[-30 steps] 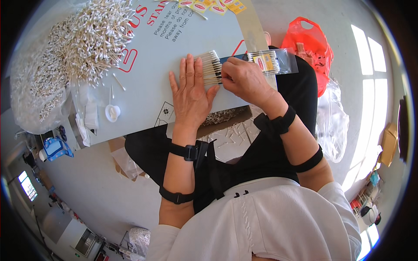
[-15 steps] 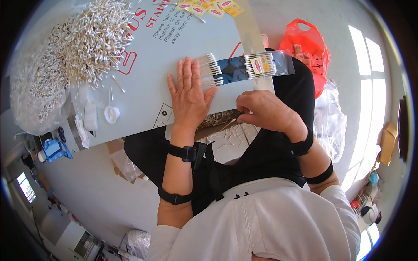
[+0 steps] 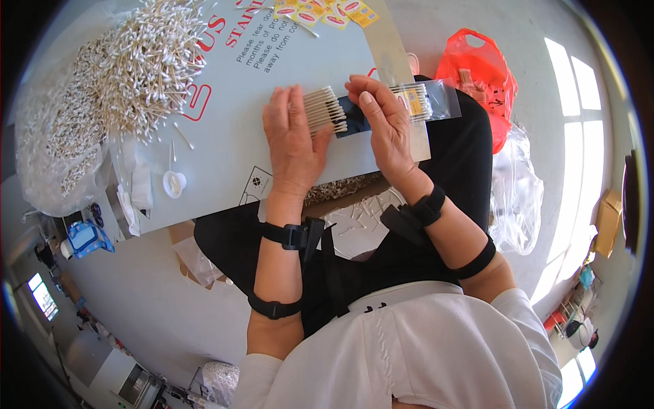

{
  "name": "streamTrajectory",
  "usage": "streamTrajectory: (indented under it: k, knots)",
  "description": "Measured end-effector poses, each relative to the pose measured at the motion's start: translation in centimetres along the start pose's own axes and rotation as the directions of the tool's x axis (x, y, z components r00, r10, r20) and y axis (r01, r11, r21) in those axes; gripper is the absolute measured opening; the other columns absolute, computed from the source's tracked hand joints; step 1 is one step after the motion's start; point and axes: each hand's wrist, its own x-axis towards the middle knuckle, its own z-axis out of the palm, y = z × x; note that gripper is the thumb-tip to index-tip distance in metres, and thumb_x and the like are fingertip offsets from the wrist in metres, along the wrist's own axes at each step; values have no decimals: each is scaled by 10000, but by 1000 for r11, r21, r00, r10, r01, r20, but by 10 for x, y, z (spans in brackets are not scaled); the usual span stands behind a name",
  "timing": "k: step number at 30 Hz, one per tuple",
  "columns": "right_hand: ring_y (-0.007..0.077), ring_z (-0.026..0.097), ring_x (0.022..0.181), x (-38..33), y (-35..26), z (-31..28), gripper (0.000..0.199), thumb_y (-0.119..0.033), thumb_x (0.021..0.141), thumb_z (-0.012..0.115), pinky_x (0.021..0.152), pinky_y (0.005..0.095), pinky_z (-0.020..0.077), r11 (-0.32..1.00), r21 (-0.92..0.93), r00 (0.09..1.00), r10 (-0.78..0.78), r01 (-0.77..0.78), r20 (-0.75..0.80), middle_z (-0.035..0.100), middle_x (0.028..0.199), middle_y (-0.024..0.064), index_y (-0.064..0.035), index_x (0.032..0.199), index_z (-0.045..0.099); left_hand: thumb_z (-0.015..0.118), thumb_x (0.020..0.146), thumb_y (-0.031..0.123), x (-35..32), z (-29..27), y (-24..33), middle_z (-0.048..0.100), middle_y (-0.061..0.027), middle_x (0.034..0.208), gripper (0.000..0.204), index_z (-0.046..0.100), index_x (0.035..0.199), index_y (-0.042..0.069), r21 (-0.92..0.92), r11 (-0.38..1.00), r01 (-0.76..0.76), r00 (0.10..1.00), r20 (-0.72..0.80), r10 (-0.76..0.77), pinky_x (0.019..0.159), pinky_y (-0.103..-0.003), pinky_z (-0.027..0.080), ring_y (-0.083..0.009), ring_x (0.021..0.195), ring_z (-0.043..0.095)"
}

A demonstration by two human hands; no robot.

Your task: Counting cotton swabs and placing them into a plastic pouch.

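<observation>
A row of cotton swabs (image 3: 321, 109) lies side by side on the table. My left hand (image 3: 293, 146) rests against its left end, fingers stretched and thumb apart along its near edge. My right hand (image 3: 390, 129) hangs over a dark blue strip (image 3: 353, 117) just right of the row, its fingers curled in with the thumb against them. Whatever it may hold is hidden. Partly behind this hand is a clear bag (image 3: 444, 99) with swabs and a yellow label (image 3: 413, 103) at the table's right edge.
A big pile of loose swabs (image 3: 146, 65) spills from a clear bag at far left. Yellow labels (image 3: 327, 12) lie at the far edge. Near the left edge is a small white dish (image 3: 174, 183). A red plastic bag (image 3: 477, 61) stands right of the table; a box of swabs (image 3: 340, 189) sits below.
My right hand has risen from the table's near edge to above the blue strip, turning over. My left fingers have bent up slightly and the thumb has shifted left.
</observation>
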Motion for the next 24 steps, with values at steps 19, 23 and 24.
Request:
streamTrajectory:
  k: [19,23,24]
  knots:
    - [149,594,1008,17,7,8,295,-161,978,568,907,275,470,996,58,988,-52,61,-148,652,1109,88,33,1201,587,520,978,348,5,2,-5,286,-201,1536,662,274,1489,6,-463,883,79,946,-244,-213,1166,-458,217,-339,1422,289]
    - [171,631,683,5,-8,-19,114,-47,859,657,639,311,504,938,-344,995,63,-31,81,667,795,83,2,961,645,640,871,461,-14,-7,5,252,-182,1563,862,243,1514,45,52,998,24,998,60,-27,1172,-528,146,-352,1449,229]
    - [222,636,689,1,-12,-20,99,-47,843,656,631,335,505,881,-467,986,-6,83,165,654,794,93,-17,937,642,640,871,461,-16,-6,5,252,-182,1563,862,243,1514,45,53,998,26,998,58,-29,1172,-528,146,-352,1449,229]
